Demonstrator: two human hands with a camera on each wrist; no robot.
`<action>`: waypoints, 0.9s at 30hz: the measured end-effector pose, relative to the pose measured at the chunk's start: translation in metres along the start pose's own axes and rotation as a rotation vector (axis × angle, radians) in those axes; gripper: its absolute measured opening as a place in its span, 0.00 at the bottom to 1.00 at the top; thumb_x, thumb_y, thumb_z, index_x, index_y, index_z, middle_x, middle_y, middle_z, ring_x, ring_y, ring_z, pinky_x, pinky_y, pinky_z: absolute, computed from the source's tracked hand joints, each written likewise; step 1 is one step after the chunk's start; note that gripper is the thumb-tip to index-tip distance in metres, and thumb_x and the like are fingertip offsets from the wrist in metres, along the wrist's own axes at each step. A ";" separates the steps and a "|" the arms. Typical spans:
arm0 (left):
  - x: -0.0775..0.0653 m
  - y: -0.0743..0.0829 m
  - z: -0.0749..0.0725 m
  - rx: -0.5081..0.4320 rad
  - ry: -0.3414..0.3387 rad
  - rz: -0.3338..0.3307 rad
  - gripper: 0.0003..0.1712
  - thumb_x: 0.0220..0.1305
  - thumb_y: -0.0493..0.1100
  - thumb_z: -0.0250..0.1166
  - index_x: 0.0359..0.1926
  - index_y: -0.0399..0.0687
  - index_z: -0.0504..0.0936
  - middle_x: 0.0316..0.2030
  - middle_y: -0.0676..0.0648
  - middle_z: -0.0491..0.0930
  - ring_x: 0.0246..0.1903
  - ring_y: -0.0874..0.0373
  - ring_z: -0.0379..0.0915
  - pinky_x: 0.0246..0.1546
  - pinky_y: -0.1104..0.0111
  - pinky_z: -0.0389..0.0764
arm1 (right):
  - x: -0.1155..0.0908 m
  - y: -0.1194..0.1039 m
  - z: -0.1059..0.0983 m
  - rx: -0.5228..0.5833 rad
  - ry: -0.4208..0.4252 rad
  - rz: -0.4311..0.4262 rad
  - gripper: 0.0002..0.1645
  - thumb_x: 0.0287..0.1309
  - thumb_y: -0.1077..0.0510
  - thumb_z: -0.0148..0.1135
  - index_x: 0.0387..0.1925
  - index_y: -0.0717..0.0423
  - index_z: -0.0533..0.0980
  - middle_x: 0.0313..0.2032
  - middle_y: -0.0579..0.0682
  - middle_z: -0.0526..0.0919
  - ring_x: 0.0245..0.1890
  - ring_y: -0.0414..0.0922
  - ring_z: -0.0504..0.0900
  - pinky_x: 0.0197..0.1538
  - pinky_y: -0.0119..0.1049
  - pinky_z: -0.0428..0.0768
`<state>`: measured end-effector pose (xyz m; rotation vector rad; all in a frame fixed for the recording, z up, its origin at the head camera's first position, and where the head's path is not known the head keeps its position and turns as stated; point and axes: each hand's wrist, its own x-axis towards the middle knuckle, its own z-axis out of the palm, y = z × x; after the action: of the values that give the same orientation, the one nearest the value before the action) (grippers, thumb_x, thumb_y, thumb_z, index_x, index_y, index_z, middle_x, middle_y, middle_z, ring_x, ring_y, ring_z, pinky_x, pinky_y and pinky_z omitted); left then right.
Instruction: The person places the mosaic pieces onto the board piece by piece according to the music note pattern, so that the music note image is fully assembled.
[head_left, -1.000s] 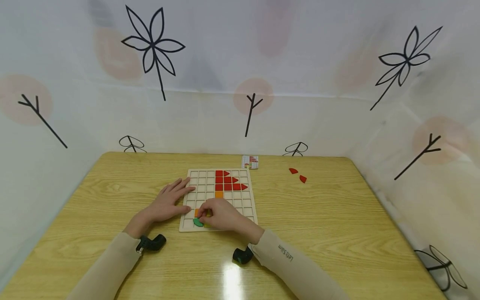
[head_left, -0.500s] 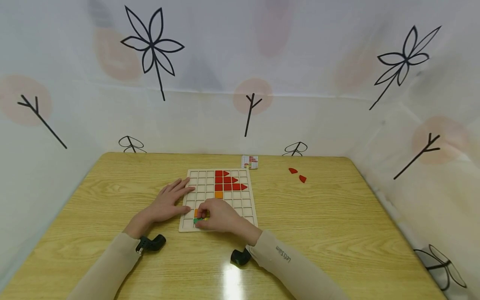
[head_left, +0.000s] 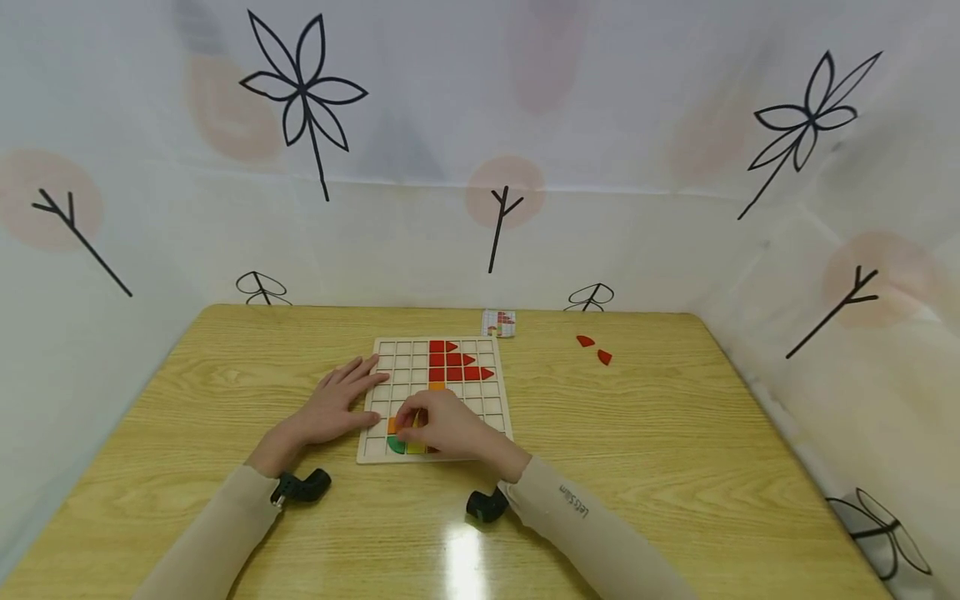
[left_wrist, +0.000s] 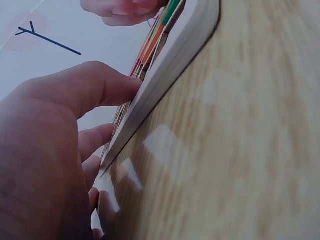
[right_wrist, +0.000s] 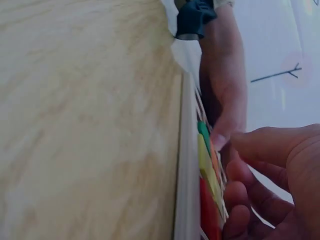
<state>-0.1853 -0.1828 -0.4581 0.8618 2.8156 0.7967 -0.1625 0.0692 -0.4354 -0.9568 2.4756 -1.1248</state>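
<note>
A pale wooden grid board [head_left: 405, 363] lies on the table with coloured flat tiles in its cells. My left hand [head_left: 328, 408] rests along its left side, fingers spread; in the left wrist view the thumb touches the board's edge. Over the lower left cells hovers my right hand [head_left: 442, 425], fingers loosely bent, and I see nothing held between them. A green rounded tile [head_left: 395, 446] sits just below its thumb, beside a yellow tile [head_left: 416, 448]. Orange tile [head_left: 392, 426] lies above the green one. In the right wrist view a red tile [right_wrist: 208, 210] follows the yellow. The hand hides other cells.
Red square and pointed tiles [head_left: 437, 360] fill three rows at the board's top. A small printed pattern card [head_left: 498, 323] lies behind the board. Two loose red rounded tiles, one farther back [head_left: 585, 341] and one nearer [head_left: 604, 357], lie to the right.
My right thumb has come off the green tile and the hand has lifted slightly away, showing more of the green and yellow tiles. The left hand has stayed in place.
</note>
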 end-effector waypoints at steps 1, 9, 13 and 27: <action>0.000 0.000 0.000 -0.001 0.001 -0.001 0.39 0.66 0.55 0.63 0.74 0.46 0.65 0.78 0.41 0.47 0.76 0.38 0.36 0.67 0.35 0.40 | -0.001 0.001 -0.002 0.022 0.006 0.000 0.02 0.62 0.56 0.69 0.38 0.46 0.83 0.30 0.35 0.80 0.27 0.36 0.75 0.32 0.29 0.75; 0.000 -0.002 0.000 0.017 0.001 0.009 0.40 0.67 0.56 0.62 0.74 0.46 0.64 0.78 0.41 0.47 0.76 0.39 0.37 0.67 0.35 0.41 | -0.015 0.022 -0.036 0.061 0.109 0.060 0.08 0.64 0.61 0.65 0.43 0.53 0.85 0.37 0.39 0.83 0.37 0.39 0.79 0.42 0.35 0.79; 0.000 -0.001 0.000 0.019 -0.003 0.014 0.40 0.67 0.56 0.63 0.75 0.46 0.64 0.77 0.41 0.47 0.75 0.38 0.37 0.67 0.35 0.41 | -0.030 0.051 -0.062 0.045 0.226 0.111 0.08 0.64 0.62 0.65 0.44 0.56 0.85 0.40 0.45 0.84 0.39 0.42 0.80 0.42 0.38 0.79; 0.000 0.000 -0.001 0.022 -0.011 0.009 0.40 0.67 0.55 0.63 0.75 0.46 0.64 0.78 0.41 0.47 0.75 0.38 0.37 0.68 0.36 0.41 | -0.124 0.169 -0.162 0.018 0.643 0.415 0.17 0.68 0.59 0.61 0.55 0.63 0.80 0.53 0.63 0.79 0.49 0.55 0.77 0.36 0.33 0.76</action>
<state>-0.1851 -0.1833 -0.4572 0.8794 2.8181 0.7610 -0.2242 0.3264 -0.4571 -0.0344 2.9325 -1.4545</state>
